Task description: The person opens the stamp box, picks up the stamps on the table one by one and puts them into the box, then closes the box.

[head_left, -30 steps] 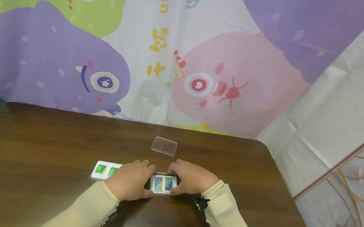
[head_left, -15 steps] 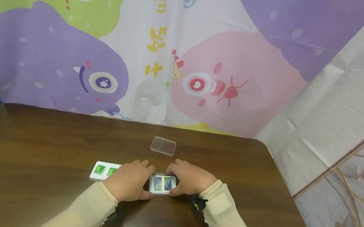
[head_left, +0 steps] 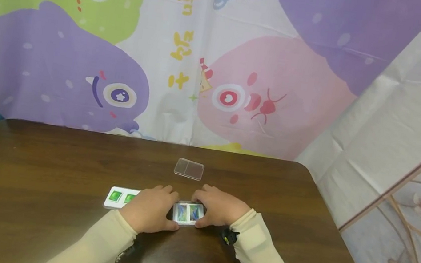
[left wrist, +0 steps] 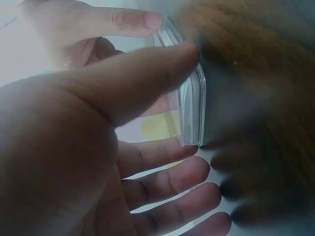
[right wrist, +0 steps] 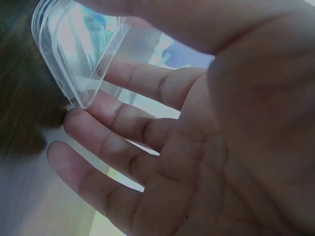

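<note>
A small clear plastic case (head_left: 188, 214) with two colourful picture panels lies flat on the brown table, between the hands. My left hand (head_left: 151, 208) holds its left end, thumb on the near edge and index finger at the far edge. At the right end my right hand (head_left: 222, 206) grips it the same way, thumb near and fingers beyond. The left wrist view shows the layered side of the case (left wrist: 192, 113) under the thumb. One clear corner of the case (right wrist: 81, 93) meets the fingertips in the right wrist view. Both palms hide parts of its ends.
Behind the hands lies a transparent rectangular cover (head_left: 189, 169). A white strip with green squares (head_left: 111, 202) sits left, partly under the left hand. The brown table (head_left: 49, 154) ends at a cartoon-printed cloth (head_left: 168, 116); a floral panel (head_left: 416, 250) stands at the right.
The head view has shifted slightly. Both hands keep their places on the case, and the cover and white strip have not moved.
</note>
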The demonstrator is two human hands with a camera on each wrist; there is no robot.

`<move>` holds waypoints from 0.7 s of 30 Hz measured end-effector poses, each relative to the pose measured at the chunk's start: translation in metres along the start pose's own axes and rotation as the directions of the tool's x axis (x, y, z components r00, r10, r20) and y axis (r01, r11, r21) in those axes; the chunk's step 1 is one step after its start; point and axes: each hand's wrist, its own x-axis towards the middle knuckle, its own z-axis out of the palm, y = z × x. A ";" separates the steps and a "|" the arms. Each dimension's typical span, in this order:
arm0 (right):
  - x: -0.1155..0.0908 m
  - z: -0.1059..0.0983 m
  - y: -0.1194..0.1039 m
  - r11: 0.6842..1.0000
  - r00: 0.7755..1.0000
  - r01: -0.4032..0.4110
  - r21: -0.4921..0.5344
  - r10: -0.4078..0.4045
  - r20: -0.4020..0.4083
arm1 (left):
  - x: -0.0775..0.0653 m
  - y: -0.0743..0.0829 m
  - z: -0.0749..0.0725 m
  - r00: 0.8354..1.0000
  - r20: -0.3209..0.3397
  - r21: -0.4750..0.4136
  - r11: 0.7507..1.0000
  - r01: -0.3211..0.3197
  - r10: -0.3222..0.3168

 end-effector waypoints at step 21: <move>0.001 0.001 -0.003 0.999 0.999 0.050 -0.003 -0.050 0.006 | 0.001 0.001 -0.002 1.000 0.018 -0.028 0.999 0.019 -0.019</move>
